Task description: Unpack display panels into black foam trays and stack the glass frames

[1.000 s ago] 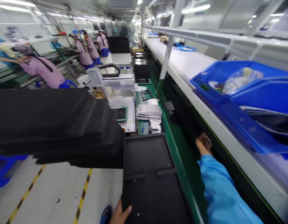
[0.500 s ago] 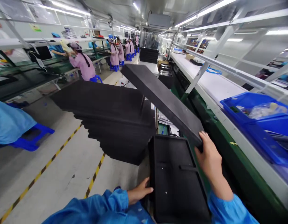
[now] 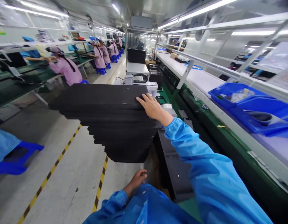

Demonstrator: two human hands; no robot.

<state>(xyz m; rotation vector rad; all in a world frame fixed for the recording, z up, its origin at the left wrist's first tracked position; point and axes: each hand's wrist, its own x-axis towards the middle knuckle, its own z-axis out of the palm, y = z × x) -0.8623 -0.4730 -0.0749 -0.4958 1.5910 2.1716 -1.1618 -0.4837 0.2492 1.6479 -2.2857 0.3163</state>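
My right hand (image 3: 154,108) lies with fingers spread on the near right corner of the top black tray (image 3: 99,93), a flat, smooth-surfaced piece. Beneath it is a tall stack of black trays (image 3: 120,133), their edges stepped unevenly. Low in front of my body, my left hand (image 3: 136,181) is loosely curled, with its fingers a little apart and nothing visible in it. Another black tray (image 3: 173,165) lies to the right of that hand, partly covered by my right sleeve.
Blue bins (image 3: 253,105) stand on the white bench at the right. A green-edged conveyor (image 3: 228,140) runs along that side. Co-workers sit at the left line, one in pink (image 3: 66,70). A blue stool (image 3: 20,158) stands lower left. Striped tape (image 3: 53,169) marks the floor.
The black tray that was tilted in my right hand is now level on the stack, that hand resting flat on it. My left hand has come away from the lower tray. The view has shifted.
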